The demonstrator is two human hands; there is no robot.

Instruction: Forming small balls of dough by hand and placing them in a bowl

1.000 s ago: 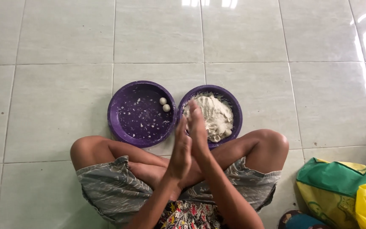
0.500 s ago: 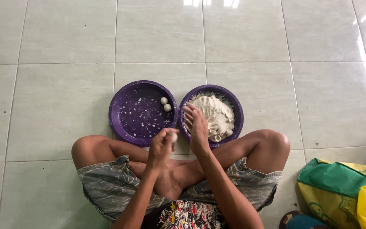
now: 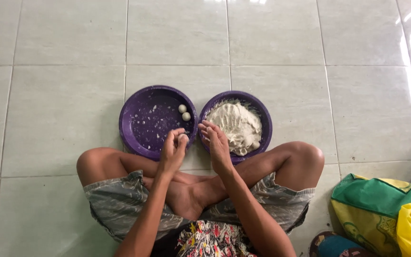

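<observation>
Head view showed the left hand point(image 3: 172, 151) pinching a small dough ball point(image 3: 182, 138) over the near rim of the left purple dish point(image 3: 134, 119); two finished balls point(image 3: 184, 112) lay inside it. Right hand point(image 3: 217, 145) open, empty, beside the dough mound point(image 3: 238, 126), mostly unrolled

Bare arms, no sleeves, grey patterned shorts point(image 3: 115, 202), bright floral-print top point(image 3: 210, 240), bare legs and feet, fingers point(image 3: 179, 140) dusted white

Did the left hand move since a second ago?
Yes. The left hand, then pressed palm to palm against the right hand, has parted from it and shifted left, toward the left purple plate's near rim, holding a small dough ball.
</observation>
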